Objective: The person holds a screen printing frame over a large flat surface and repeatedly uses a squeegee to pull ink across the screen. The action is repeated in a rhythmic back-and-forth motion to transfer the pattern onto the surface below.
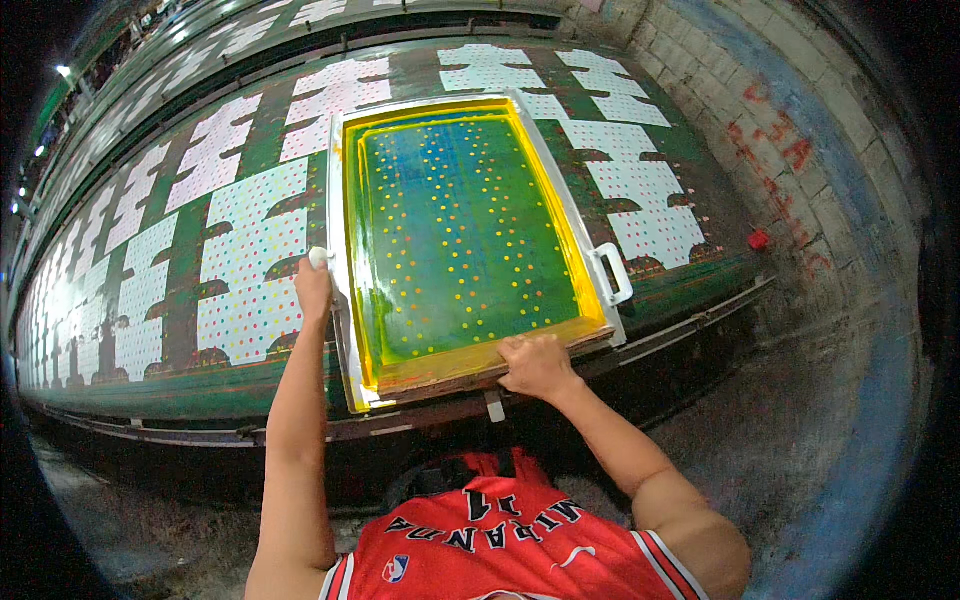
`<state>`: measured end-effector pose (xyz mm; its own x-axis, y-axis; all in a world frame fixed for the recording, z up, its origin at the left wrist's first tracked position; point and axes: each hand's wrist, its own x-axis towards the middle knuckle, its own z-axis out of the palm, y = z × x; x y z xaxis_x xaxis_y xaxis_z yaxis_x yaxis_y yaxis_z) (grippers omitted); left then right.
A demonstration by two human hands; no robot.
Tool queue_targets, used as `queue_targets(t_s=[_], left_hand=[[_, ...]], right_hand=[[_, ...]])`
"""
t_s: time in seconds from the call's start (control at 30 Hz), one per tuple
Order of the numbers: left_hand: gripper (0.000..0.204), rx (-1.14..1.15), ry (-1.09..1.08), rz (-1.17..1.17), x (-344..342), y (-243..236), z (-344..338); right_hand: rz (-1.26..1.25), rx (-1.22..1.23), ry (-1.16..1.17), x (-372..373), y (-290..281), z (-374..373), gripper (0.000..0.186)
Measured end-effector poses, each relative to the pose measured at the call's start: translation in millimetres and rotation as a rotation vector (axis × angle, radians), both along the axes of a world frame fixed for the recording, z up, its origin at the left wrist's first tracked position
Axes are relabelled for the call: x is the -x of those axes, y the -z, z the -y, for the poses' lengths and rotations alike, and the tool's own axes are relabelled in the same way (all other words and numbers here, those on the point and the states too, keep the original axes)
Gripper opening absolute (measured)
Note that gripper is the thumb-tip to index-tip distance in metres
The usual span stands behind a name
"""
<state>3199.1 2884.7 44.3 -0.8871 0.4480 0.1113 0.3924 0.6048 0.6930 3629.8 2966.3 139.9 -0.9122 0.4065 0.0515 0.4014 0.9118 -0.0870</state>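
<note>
A screen printing frame [338, 200] with a metal rim lies over the long table. Its green and blue mesh [450, 230] carries rows of small yellow and orange dots, and yellow ink lines the inner edges. My left hand [314, 288] is closed around the white handle [318, 258] on the frame's left side. At the near end, my right hand [538, 366] grips a wide squeegee [450, 374], smeared with yellow ink, that spans most of the frame's width. The fingertips of this hand are partly hidden. Another white handle [625, 275] sticks out on the right side, with no hand on it.
White cut fabric pieces [255, 260] with coloured dots lie in rows on the dark green table [650, 300]. A rail [690, 325] runs along its near edge. Right of the table stands a block wall [790, 190]; a small red object [757, 239] sits near the table's right end.
</note>
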Motion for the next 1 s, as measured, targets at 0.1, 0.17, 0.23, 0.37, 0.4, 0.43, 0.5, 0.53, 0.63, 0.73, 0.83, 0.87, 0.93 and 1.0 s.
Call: queue_targets(t_s=[0.1,0.17,0.23,0.37,0.4,0.43,0.5,0.53,0.63,0.73,0.83,0.87,0.93,1.0], left_hand=[[0.036,0.02,-0.01,-0.045,1.0,0.2,-0.7],[0.036,0.062,-0.03,-0.063,0.9,1.1,-1.0],[0.036,0.023,0.0,-0.026,2.1,2.2,-1.2],[0.036,0.013,-0.005,-0.035,6.9,6.8,-0.5],[0.037,0.017,-0.023,-0.02,9.0,8.3,-0.4],[0.037,0.037,-0.037,-0.02,12.1,9.9,-1.3],[0.037,0.017,-0.031,-0.048,16.9,14.8,0.4],[0.037,0.028,-0.047,-0.028,18.6,18.1,1.0],[0.037,-0.005,-0.041,-0.031,28.0,23.7,0.9],[0.036,-0.02,-0.05,-0.065,29.6,29.5,1.5],[0.036,0.008,-0.075,0.001,32.9,30.1,1.6],[0.036,-0.001,-0.052,-0.031,33.9,30.5,0.2],[0.036,0.028,-0.049,-0.046,37.6,30.0,0.6],[0.034,-0.038,-0.052,-0.032,38.2,33.1,1.0]], right_hand=[[-0.01,0.047,-0.016,-10.5,4.0,12.8,0.08],[-0.084,0.029,-0.065,-15.5,5.2,14.8,0.078],[-0.106,0.048,-0.112,-21.2,3.9,10.8,0.077],[-0.28,0.237,-0.053,-43.3,-7.6,-16.7,0.065],[-0.23,0.278,0.056,-57.8,-13.5,-29.2,0.06],[-0.177,0.32,0.166,-71.9,-18.7,-44.8,0.055],[-0.435,0.276,0.243,-94.0,-23.1,-83.8,0.051],[-0.481,0.303,0.329,-108.1,-24.2,-102.9,0.044],[-0.5,0.31,0.555,-138.2,-15.1,-150.3,0.043],[-0.422,0.313,0.604,-157.5,4.2,-187.4,0.048],[-0.429,0.347,0.591,-156.7,30.3,-212.1,0.046],[-0.422,0.405,0.577,-154.2,37.0,-218.4,0.045],[-0.388,0.534,0.579,-147.8,47.4,-226.3,0.044],[-0.404,0.539,0.577,-142.6,54.2,-229.0,0.036]])
